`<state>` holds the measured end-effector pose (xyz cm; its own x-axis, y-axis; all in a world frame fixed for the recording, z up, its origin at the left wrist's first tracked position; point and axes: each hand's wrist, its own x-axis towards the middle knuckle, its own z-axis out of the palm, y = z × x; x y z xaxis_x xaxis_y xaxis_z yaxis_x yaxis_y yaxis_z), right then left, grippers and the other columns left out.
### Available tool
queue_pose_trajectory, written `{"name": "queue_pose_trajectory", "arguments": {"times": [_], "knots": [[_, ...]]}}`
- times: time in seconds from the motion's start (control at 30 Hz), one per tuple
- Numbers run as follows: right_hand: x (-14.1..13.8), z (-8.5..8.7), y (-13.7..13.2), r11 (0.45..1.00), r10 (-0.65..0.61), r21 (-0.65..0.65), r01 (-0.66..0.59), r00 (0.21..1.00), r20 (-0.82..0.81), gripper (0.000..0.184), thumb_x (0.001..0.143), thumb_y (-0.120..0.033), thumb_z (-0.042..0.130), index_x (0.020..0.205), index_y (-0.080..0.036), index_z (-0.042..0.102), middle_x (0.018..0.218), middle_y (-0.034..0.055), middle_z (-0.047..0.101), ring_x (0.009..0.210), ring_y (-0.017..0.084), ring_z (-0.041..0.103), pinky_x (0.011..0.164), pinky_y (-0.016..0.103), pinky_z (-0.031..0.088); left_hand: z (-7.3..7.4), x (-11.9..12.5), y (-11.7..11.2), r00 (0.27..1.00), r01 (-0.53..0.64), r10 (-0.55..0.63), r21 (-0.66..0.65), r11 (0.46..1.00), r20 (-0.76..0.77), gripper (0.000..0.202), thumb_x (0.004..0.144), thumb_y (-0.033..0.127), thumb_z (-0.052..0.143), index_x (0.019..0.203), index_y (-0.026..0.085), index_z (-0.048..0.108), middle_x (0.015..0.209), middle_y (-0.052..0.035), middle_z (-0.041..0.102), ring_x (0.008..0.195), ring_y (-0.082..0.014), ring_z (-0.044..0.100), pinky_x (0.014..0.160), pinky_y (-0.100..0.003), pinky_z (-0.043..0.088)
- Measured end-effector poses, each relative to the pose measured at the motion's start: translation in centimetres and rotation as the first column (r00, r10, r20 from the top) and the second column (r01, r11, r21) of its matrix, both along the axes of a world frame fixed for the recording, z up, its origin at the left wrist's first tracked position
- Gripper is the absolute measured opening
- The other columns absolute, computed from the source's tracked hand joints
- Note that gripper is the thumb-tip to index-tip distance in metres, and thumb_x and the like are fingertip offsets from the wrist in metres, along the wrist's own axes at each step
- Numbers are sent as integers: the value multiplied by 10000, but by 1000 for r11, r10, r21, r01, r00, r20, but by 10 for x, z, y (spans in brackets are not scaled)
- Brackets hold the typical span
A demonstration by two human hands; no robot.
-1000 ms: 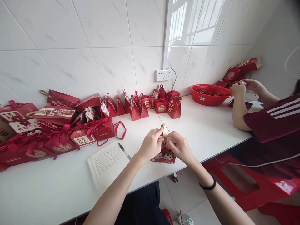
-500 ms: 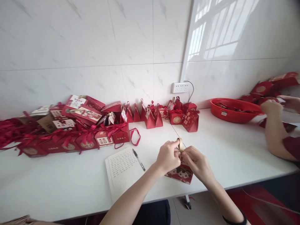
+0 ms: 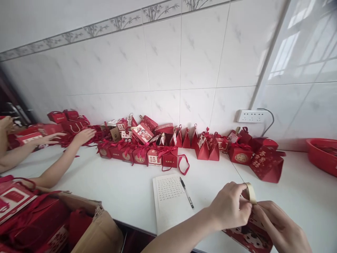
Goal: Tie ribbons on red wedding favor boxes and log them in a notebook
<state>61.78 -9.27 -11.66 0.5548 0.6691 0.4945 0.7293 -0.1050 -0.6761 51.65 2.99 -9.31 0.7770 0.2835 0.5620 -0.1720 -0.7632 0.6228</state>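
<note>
A red gift box (image 3: 259, 239) printed with cartoon figures stands near the front edge of the table at the lower right. From its top rises a looped gold ribbon (image 3: 251, 193). My left hand (image 3: 233, 207) pinches the ribbon from the left, thumb and fingers closed. On the other side, my right hand (image 3: 283, 225) has its fingertips closed at the base of the loop. Both hands hide the upper part of the box. Left of them lie an open notebook (image 3: 168, 207) with handwriting and a black pen (image 3: 186, 192).
Red gift boxes (image 3: 140, 156) with ribbons line the wall side. A red basin (image 3: 321, 154) stands far right beyond a power strip (image 3: 251, 116). At lower left is a cardboard carton (image 3: 98, 228) of red boxes. Another person's hands (image 3: 85, 136) reach over ribbons at left.
My view has swung left, bringing the carton and other people's arms at left into sight. My hands stay on the ribbon and box, now lower and farther right in view.
</note>
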Motion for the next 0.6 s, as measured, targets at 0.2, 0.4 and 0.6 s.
{"name": "queue_pose_trajectory", "arguments": {"times": [0.2,0.4,0.6], "knots": [[-2,6,5,998,41,37,-41,999,17,292,817,-454,479,690,-212,582,711,38,603,604,164,578,550,247,469,3,1,4,999,33,-35,-76,997,-29,399,732,136,482,1130,117,503,1021,-123,607,934,-211,582,858,-345,491],[-8,11,11,995,3,98,-2,1000,-7,203,811,-322,459,694,-183,551,673,29,569,633,163,560,600,266,451,11,3,12,988,124,-131,-92,988,-77,455,710,87,474,1157,165,443,989,-58,609,925,-173,586,860,-326,478],[-10,9,11,996,-23,83,25,999,-26,167,814,-238,425,718,-175,547,706,21,530,651,144,527,613,260,427,11,0,15,979,116,-150,-234,965,-135,186,746,141,491,918,188,437,879,-18,593,858,-152,596,806,-311,473]]}}
